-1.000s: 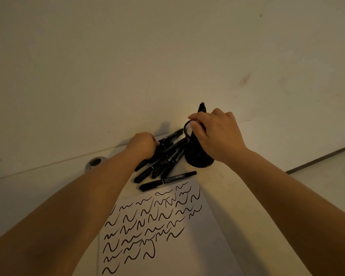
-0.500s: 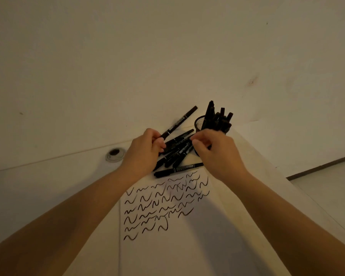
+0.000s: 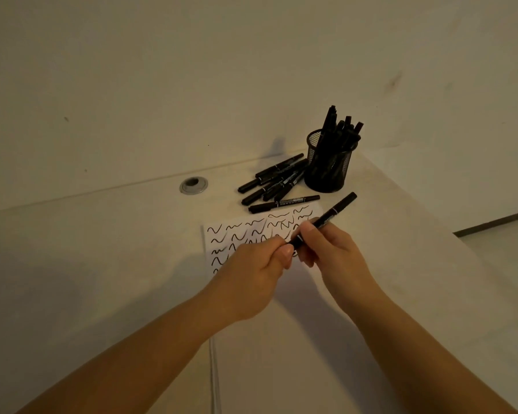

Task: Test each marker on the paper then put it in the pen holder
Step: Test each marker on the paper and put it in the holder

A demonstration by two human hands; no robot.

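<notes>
Both hands hold one black marker [image 3: 332,213] above the paper [image 3: 251,234], which is covered in black squiggles. My left hand [image 3: 257,264] pinches the marker's near end between thumb and fingers. My right hand [image 3: 326,252] grips its barrel, and the far end points up and right. A black mesh pen holder [image 3: 328,167] stands at the back right with several markers upright in it. A pile of several loose black markers [image 3: 277,183] lies on the table just left of the holder.
A round grey cable grommet [image 3: 193,185] sits in the white table [image 3: 102,249] to the left of the pile. The wall rises right behind the table. The table's right edge runs diagonally, with floor [image 3: 503,249] beyond it.
The left hand lifted a marker from the pile and brought it back over the paper. The right hand left the holder and joined it on the marker. The view shifted left.
</notes>
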